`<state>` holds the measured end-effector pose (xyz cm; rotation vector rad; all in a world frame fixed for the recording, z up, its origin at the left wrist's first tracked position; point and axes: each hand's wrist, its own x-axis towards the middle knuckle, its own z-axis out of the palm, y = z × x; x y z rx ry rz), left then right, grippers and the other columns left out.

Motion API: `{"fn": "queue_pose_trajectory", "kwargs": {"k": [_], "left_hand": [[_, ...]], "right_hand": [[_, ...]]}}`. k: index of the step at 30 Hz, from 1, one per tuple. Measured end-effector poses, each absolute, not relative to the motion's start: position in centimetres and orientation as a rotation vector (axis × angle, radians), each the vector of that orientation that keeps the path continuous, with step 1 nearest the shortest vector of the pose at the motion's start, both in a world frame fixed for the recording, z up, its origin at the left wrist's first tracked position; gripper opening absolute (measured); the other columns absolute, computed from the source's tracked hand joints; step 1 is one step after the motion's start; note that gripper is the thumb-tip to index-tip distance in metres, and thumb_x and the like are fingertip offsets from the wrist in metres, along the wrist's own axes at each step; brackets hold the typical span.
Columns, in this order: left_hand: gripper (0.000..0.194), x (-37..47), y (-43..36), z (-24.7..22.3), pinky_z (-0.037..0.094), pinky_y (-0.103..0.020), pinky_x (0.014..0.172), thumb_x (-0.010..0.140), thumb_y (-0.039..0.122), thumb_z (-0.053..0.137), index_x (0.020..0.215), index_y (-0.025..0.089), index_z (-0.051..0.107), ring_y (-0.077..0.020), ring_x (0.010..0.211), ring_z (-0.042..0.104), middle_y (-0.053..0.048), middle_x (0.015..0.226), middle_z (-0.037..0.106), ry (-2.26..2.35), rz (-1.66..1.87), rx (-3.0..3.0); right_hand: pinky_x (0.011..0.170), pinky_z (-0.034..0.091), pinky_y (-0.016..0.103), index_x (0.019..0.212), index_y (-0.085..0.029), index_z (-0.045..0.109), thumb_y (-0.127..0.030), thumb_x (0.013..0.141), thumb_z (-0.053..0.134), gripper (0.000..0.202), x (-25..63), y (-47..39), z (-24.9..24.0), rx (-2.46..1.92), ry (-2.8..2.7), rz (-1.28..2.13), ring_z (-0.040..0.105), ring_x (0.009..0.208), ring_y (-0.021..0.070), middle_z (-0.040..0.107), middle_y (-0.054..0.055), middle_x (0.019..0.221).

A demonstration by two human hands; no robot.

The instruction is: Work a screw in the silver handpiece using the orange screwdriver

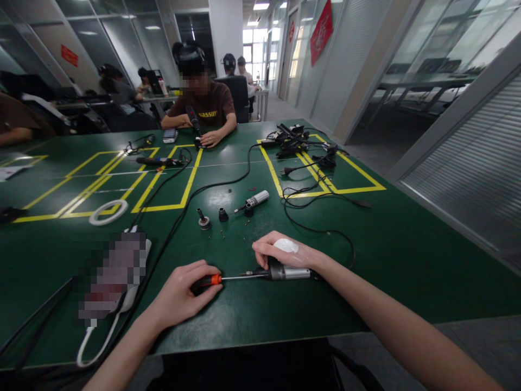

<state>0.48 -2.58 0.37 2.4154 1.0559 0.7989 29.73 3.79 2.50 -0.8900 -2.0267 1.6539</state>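
My left hand [189, 290] is closed round the black and orange handle of a screwdriver [217, 279], whose thin metal shaft lies level and points right. The shaft reaches a black and silver cylindrical tool part [291, 272]. Just above that part, my right hand [280, 251] has its fingers curled, with a white patch on its back; what its fingertips hold, if anything, is hidden. Farther back on the green table stand a round metal-based piece [204, 220], a black cone [223, 214] and a silver cylinder [258, 199], with small screws scattered nearby.
A phone [109, 277] lies on a white power strip at the left, near a white tape ring [108, 212]. Black cables [195, 193] cross the table [407, 260]. A cable pile [291, 140] lies at the back right. Across sits a person [214, 103] handling a tool.
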Motion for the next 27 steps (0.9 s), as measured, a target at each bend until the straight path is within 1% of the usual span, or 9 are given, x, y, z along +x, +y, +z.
{"fn": "queue_pose_trajectory", "kwargs": {"k": [6,17,27], "left_hand": [[0.009,0.51,-2.53,0.32,0.050,-0.021,0.064,0.097,0.023,0.066,0.098,0.020,0.074,-0.0128,0.066,0.069,0.000,0.078,0.071,1.053,0.795,2.423],[0.009,0.41,-2.46,0.01,0.050,-0.021,0.064,0.097,0.023,0.066,0.100,0.020,0.074,-0.0128,0.066,0.069,0.000,0.079,0.071,1.051,0.802,2.420],[0.010,0.32,-2.50,0.04,0.052,-0.021,0.065,0.097,0.024,0.067,0.104,0.020,0.073,-0.0133,0.068,0.071,0.000,0.081,0.073,1.053,0.828,2.430]], "right_hand": [[0.070,0.048,0.029,0.065,-0.016,0.062,-0.078,0.095,0.052,0.069,29.71,3.86,2.28,-0.872,-2.011,1.673,0.058,0.065,0.0165,0.062,0.004,0.065],[0.072,0.048,0.030,0.065,-0.016,0.062,-0.078,0.094,0.053,0.069,29.74,3.72,2.80,-0.869,-2.017,1.670,0.058,0.066,0.0168,0.062,0.004,0.065],[0.070,0.048,0.030,0.065,-0.016,0.063,-0.079,0.095,0.050,0.071,29.66,3.84,2.34,-0.883,-2.009,1.662,0.059,0.065,0.0168,0.063,0.004,0.064]]}}
